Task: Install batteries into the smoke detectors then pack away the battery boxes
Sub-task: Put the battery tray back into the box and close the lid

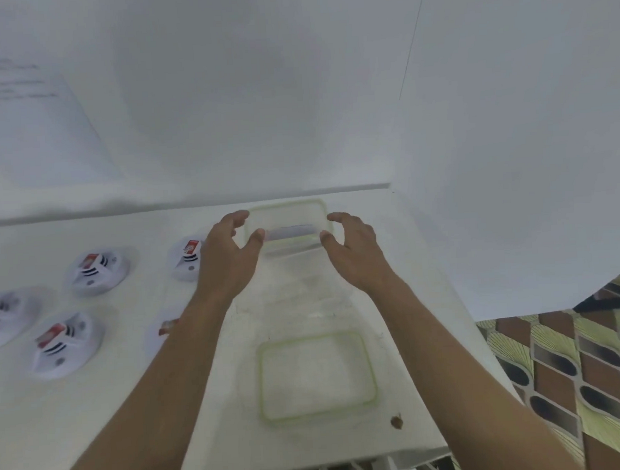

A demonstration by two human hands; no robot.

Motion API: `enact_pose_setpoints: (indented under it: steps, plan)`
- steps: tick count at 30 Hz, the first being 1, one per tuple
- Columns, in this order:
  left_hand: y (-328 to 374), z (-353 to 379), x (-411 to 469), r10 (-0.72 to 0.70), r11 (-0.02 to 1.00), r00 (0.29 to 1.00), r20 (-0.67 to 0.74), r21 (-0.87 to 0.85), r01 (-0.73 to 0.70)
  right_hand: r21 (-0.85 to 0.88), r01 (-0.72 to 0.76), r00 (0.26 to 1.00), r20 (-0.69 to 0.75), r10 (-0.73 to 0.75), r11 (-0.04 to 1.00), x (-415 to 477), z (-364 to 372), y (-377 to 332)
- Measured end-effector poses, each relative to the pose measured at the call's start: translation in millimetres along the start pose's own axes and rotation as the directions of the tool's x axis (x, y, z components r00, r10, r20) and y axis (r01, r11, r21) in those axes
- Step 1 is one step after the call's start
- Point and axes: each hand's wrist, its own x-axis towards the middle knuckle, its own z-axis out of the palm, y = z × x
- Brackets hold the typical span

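1. Nearest, a clear lid (262,381) with a green rim lies flat on the white worktop (96,425), right of the left forearm.
2. Left of that forearm, 4 white smoke detectors (98,269) lie in plain view on the worktop, and a 5th is mostly hidden behind the arm. Each visible 1 shows a red-and-white battery (89,261) set in it.
3. Farther out, the 2 hands reach to opposite ends of 1 container. The left hand (226,250) is half-open in a C shape, fingers at the far left corner and thumb over the near wall. The right hand (352,247) mirrors it at the right end, fingers and thumb curved and spread apart. Blur hides whether either hand actually presses the plastic.
4. Between them, the clear green-rimmed container (289,214) sits close to the wall (294,92) at the worktop's far edge. A dark strip shows through it, but the contents are too blurred to name.
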Motion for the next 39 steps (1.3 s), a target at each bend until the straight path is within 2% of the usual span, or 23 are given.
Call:
enact_pose_setpoints:
  steps: [4, 7, 11, 14, 17, 22, 25, 28, 34, 37, 39]
  plan:
    - [10, -5, -51, 0.113, 0.992, 0.993, -0.029, -0.052, -0.114, 0.014, 0.085, 0.996, -0.037, -0.084, 0.996, -45, -7, 10]
    - [2, -7, -95, 0.107, 0.994, 0.992, -0.061, -0.028, -0.109, -0.015, 0.105, 0.994, -0.025, -0.105, 0.994, -76, -12, 28]
    - [-22, -7, -148, -0.011, 0.999, 0.999, -0.037, 0.042, 0.013, -0.120, 0.034, 0.999, 0.028, -0.031, 0.992, -110, -14, 62]
    - [-42, -3, -173, -0.114, 0.952, 0.993, 0.015, 0.288, 0.105, -0.254, -0.053, 0.990, 0.110, 0.084, 0.966, -130, -16, 81]
    - [-49, 1, -187, -0.148, 0.853, 0.989, 0.001, 0.506, 0.127, -0.406, -0.028, 0.976, 0.184, 0.112, 0.913, -143, -16, 86]
    - [-47, 0, -193, -0.271, 0.832, 0.962, -0.011, 0.500, 0.240, -0.441, 0.001, 0.976, 0.195, 0.095, 0.898, -153, -13, 85]
    - [-39, -4, -193, -0.304, 0.837, 0.952, 0.039, 0.488, 0.247, -0.375, -0.022, 0.973, 0.206, 0.106, 0.927, -155, -11, 83]
    - [-28, -9, -196, -0.276, 0.883, 0.958, 0.072, 0.413, 0.223, -0.256, -0.053, 0.969, 0.221, 0.111, 0.965, -154, -18, 83]
    - [1, -17, -200, -0.207, 0.948, 0.978, 0.034, 0.253, 0.192, 0.043, -0.009, 0.996, 0.085, 0.006, 0.999, -159, -44, 79]
    - [15, -20, -198, -0.152, 0.986, 0.988, 0.008, 0.068, 0.151, 0.159, 0.021, 1.000, 0.005, -0.022, 0.987, -162, -54, 70]
    - [25, -21, -198, -0.106, 0.989, 0.994, -0.030, -0.110, 0.102, 0.304, 0.045, 0.998, -0.049, -0.031, 0.952, -161, -57, 63]
